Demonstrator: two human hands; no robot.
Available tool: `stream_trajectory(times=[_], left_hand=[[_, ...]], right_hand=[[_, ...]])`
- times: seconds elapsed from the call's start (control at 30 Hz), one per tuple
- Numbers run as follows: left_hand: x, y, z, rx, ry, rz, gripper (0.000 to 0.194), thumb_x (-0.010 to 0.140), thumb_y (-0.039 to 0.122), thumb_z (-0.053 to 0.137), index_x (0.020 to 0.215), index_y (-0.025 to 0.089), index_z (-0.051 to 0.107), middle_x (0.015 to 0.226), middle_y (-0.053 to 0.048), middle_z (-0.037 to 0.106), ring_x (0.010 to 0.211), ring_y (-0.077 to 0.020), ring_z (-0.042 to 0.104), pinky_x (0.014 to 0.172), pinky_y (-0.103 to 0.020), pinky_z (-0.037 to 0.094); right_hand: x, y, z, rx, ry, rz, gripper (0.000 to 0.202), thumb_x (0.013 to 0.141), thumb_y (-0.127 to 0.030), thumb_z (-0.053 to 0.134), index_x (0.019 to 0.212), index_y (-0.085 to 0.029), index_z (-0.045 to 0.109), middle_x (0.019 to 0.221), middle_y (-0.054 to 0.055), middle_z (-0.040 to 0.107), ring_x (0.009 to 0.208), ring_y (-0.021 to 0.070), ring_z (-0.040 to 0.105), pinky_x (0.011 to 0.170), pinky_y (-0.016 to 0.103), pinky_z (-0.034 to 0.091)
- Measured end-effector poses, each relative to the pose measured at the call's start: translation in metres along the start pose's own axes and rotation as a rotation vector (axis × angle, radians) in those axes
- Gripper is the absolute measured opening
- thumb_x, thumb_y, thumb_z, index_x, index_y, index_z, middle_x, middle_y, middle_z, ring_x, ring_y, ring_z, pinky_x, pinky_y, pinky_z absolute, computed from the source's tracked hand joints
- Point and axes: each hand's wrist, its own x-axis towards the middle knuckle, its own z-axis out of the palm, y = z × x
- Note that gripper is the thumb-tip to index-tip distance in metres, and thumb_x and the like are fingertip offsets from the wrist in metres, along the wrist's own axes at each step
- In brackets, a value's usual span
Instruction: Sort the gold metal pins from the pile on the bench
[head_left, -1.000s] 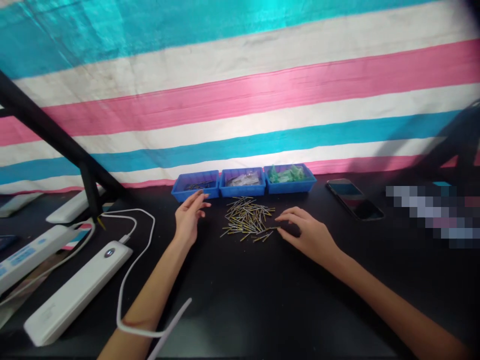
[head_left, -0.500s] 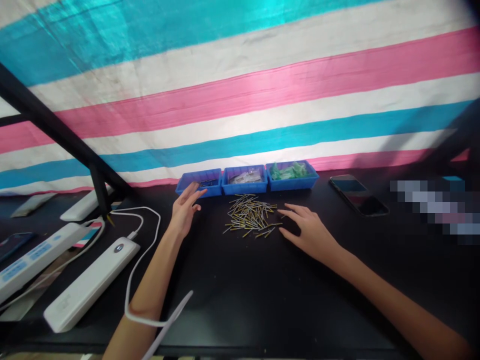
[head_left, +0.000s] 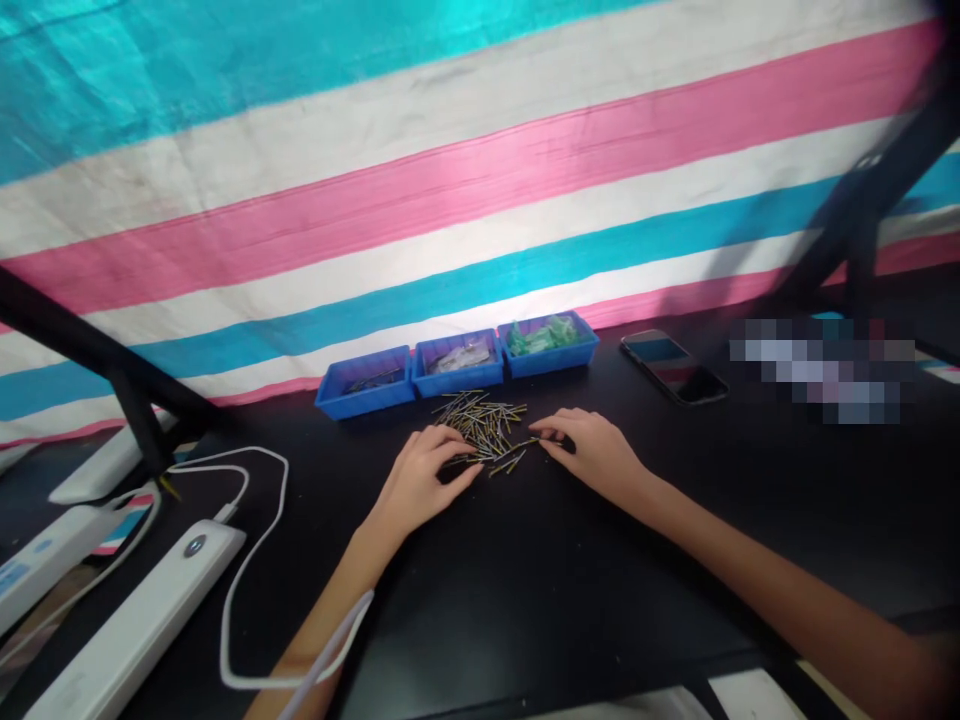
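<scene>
A loose pile of thin silver-and-yellow metal sticks (head_left: 484,425) lies on the black table. My left hand (head_left: 424,475) rests at the pile's near left edge, thumb and fingers apart, with the fingertips touching or just over the sticks. On the other side, my right hand (head_left: 596,450) pinches the end of one thin stick between thumb and forefinger. Behind the pile stand three blue bins in a row: the left bin (head_left: 345,405) with dark thin pieces, the middle bin (head_left: 457,381) with clear plastic bags, the right bin (head_left: 555,361) with green plastic bags.
A phone (head_left: 675,368) lies to the right of the bins. At left are a white power bank (head_left: 142,620), a power strip (head_left: 52,550) and a white cable (head_left: 225,620) looping across my left forearm. Striped sheeting (head_left: 450,200) hangs behind the table between black frame bars.
My left hand has come from the left bin down to the pile. My right hand's fingers have closed on a stick at the pile's right edge. The view has shifted.
</scene>
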Motion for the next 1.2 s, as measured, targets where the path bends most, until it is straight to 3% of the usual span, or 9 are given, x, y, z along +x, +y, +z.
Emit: stream_trajectory(times=[0.13,0.4,0.57,0.73,0.93,1.2], left_hand=[[0.000,-0.003,0.008,0.009,-0.023,0.021,0.017,0.082,0.033,0.056,0.092,0.022,0.063,0.091,-0.003,0.061,0.088,-0.0181,0.056,0.079,-0.031,0.040],[0.001,0.004,0.022,0.000,0.040,0.054,0.018,0.085,0.026,0.051,0.100,0.023,0.061,0.095,-0.003,0.062,0.086,-0.0176,0.057,0.078,-0.032,0.042],[0.001,0.015,0.022,-0.099,0.150,0.028,0.022,0.079,0.030,0.062,0.099,0.022,0.062,0.094,-0.004,0.062,0.088,-0.0187,0.057,0.080,-0.033,0.043],[0.001,0.026,0.022,-0.269,0.182,0.039,0.013,0.077,0.025,0.064,0.089,0.022,0.067,0.088,-0.002,0.063,0.083,-0.0165,0.059,0.075,-0.029,0.046],[0.003,0.039,0.023,-0.471,0.221,-0.057,0.006,0.076,0.020,0.064,0.080,0.019,0.069,0.081,-0.003,0.063,0.075,-0.0139,0.060,0.066,-0.024,0.047],[0.002,0.041,0.024,-0.539,0.260,-0.200,0.008,0.077,0.020,0.063,0.083,0.018,0.068,0.081,-0.003,0.060,0.062,-0.0097,0.053,0.052,-0.021,0.040]], right_hand=[[0.001,-0.002,-0.002,0.076,-0.004,0.010,0.020,0.080,-0.015,0.055,0.095,-0.023,0.065,0.082,0.000,0.066,0.079,0.0167,0.057,0.067,0.026,0.041],[0.001,-0.008,-0.004,0.227,0.097,0.036,0.025,0.088,-0.016,0.043,0.107,-0.022,0.059,0.096,0.003,0.060,0.081,0.0138,0.056,0.072,0.024,0.042],[0.000,-0.021,-0.006,0.510,0.076,0.002,0.021,0.087,-0.015,0.046,0.100,-0.021,0.061,0.091,0.001,0.058,0.065,0.0081,0.051,0.060,0.019,0.041],[-0.005,-0.036,-0.008,0.723,-0.011,0.004,0.014,0.083,-0.021,0.054,0.093,-0.018,0.062,0.081,0.000,0.061,0.059,0.0073,0.050,0.052,0.018,0.039],[-0.008,-0.038,-0.008,0.748,0.023,0.043,0.013,0.079,-0.026,0.058,0.087,-0.019,0.067,0.074,0.000,0.064,0.059,0.0088,0.051,0.051,0.020,0.038],[-0.009,-0.036,-0.004,0.712,0.060,0.102,0.015,0.079,-0.029,0.060,0.087,-0.020,0.069,0.066,-0.001,0.063,0.054,0.0092,0.051,0.048,0.019,0.037]])
